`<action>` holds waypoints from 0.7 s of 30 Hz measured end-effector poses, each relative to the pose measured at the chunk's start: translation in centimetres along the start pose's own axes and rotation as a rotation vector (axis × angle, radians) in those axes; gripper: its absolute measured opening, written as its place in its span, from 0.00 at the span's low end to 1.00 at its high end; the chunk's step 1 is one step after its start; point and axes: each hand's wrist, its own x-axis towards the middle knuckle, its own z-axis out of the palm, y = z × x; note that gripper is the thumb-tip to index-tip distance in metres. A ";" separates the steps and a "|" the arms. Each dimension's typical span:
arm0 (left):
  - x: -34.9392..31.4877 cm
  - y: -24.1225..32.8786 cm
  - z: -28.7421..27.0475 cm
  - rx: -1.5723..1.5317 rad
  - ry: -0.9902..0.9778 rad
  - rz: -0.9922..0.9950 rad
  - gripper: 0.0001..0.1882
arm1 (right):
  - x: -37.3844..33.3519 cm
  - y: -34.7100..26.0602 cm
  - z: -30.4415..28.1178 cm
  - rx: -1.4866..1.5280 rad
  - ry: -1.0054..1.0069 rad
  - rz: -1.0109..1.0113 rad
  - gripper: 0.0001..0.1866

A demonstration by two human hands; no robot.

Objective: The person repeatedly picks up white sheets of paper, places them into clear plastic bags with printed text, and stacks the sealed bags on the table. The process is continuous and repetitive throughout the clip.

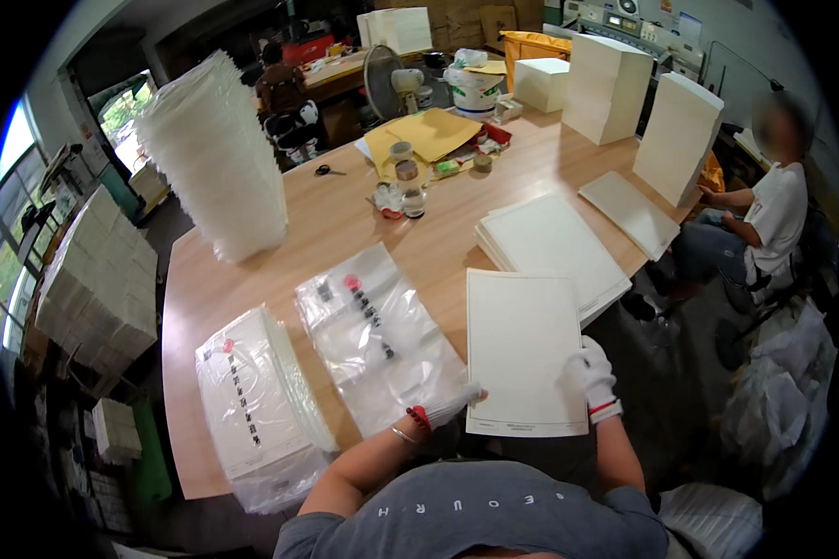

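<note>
White gloves cover both my hands, the left with a bracelet and a red band at its wrist. A stack of white paper sheets (524, 349) is held upright-facing at the table's near edge. My right hand (594, 382) grips its right edge. At the lower left edge, my left hand (449, 406) pinches it with fingertips, which are partly hidden. Just left lies a flat clear plastic bag (373, 326) with dark and red print. Farther left sits a pile of bagged paper packs (252, 391). Beyond the held sheets rests a fanned pile of white paper (555, 247).
A tall leaning stack of plastic bags (216, 154) stands at the far left. Paper blocks (608, 88) stand at the far right. A glass jar (408, 186), scissors (328, 170) and yellow envelopes (424, 140) lie mid-table. A person (774, 205) sits on the right.
</note>
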 end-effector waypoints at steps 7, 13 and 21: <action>-1.7 -6.3 4.5 1.236 0.279 0.476 0.40 | -2.3 2.0 13.4 0.169 0.186 -0.081 0.23; -5.1 -1.7 -1.8 1.134 0.862 0.758 0.37 | -1.7 -1.6 13.6 -0.270 0.131 -0.385 0.15; -5.9 3.2 -12.8 0.534 0.842 0.250 0.15 | -3.8 -1.7 13.1 -0.931 -0.333 -0.519 0.14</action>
